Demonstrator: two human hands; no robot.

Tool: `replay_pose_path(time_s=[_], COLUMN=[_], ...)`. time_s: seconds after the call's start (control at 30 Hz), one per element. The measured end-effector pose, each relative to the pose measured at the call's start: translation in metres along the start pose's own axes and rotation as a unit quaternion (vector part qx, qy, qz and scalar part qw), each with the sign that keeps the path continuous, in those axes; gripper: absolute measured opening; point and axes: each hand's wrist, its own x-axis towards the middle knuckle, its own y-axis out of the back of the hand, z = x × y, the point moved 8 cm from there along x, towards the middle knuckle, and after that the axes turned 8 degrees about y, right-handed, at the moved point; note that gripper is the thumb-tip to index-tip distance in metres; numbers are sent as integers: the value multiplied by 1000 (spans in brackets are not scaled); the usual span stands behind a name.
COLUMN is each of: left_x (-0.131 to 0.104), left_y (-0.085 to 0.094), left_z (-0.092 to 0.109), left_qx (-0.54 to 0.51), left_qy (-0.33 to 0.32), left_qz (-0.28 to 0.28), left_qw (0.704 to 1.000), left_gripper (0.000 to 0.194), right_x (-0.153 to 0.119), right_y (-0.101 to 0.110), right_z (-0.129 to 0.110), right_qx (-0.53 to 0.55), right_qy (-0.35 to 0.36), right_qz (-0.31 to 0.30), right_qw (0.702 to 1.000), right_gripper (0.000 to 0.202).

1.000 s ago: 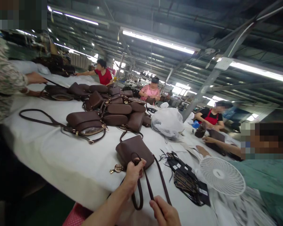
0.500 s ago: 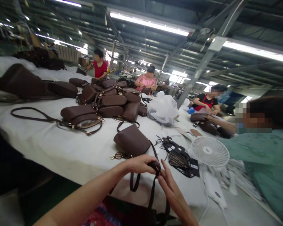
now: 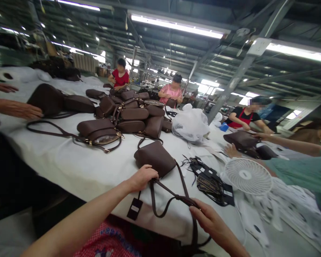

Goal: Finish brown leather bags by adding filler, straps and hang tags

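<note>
A dark brown bag (image 3: 155, 158) lies on the white-covered table in front of me. My left hand (image 3: 143, 177) is closed at the bag's near edge, around the strap end there. My right hand (image 3: 205, 213), farther right, grips the brown strap (image 3: 173, 194), which stretches between both hands and loops over the table edge. Below my left hand a black tag (image 3: 134, 208) hangs on a cord at the table's edge. To the right of the bag lies a pile of black tags (image 3: 210, 181) with cords.
Brown bags (image 3: 135, 113) are heaped behind, with another bag (image 3: 96, 129) at left. A white plastic bundle (image 3: 190, 123) and a white fan (image 3: 248, 176) stand right. Another person's hands (image 3: 21, 109) reach in at left; a person's arm (image 3: 291, 142) handles bags at right.
My hands have moved apart, left hand to the bag's edge and right hand rightward along the strap. The black tag now shows. At left, a person's hands have come into view beside a bag.
</note>
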Motion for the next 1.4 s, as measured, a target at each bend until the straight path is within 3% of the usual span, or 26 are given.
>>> replay_pose_path(time_s=[0.17, 0.27, 0.43, 0.53, 0.67, 0.77, 0.87, 0.93, 1.0, 1.07, 1.13, 1.2, 1.27, 1.4], left_x=[4, 6, 3, -3, -8, -11, -11, -6, 3, 12, 18, 18, 9, -22], left_y=[12, 18, 25, 32, 41, 44, 49, 49, 38, 18, -2, -15, -19, 1], left_z=[-27, -36, -31, -28, -32, -29, -4, 29, 73, 115, 133, 128, 104, 37], left_qx=[8, 4, -27, -61, -99, -74, -20, -31, -102, -144, -111, -60, -18, 46], left_qy=[9, 9, 30, 50, 77, 82, 84, 72, 32, -29, -51, -52, -44, 3], left_qz=[13, 9, 0, -28, -59, -77, -53, -25, -36, -76, -96, -94, -82, -51], left_qw=[1000, 1000, 999, 997, 990, 991, 995, 997, 994, 986, 988, 992, 995, 998], left_gripper=[46, 46, 49, 46, 27, 22, 20, 29, 50, 37, 18, 16, 15, 10], right_x=[-27, -37, -37, -35, -37, -39, -39, -39, -37, -34, -32, -33, -36, -38], right_y=[9, 15, 26, 26, 24, 23, 25, 28, 29, 26, 23, 23, 25, 30], right_z=[1, 14, 23, 13, -4, -11, -22, -31, -41, -48, -50, -47, -40, -25], right_qx=[-83, -129, -170, -148, -94, -82, -96, -114, -134, -154, -176, -196, -209, -209], right_qy=[18, 44, 56, 42, 31, 33, 46, 54, 66, 79, 84, 84, 83, 83], right_qz=[-21, 3, 73, 63, 56, 66, 76, 89, 85, 63, 43, 34, 28, 28], right_qw=[996, 991, 981, 986, 994, 994, 991, 988, 985, 983, 980, 976, 974, 974], right_gripper=[38, 36, 37, 36, 37, 37, 34, 32, 32, 31, 29, 26, 25, 25])
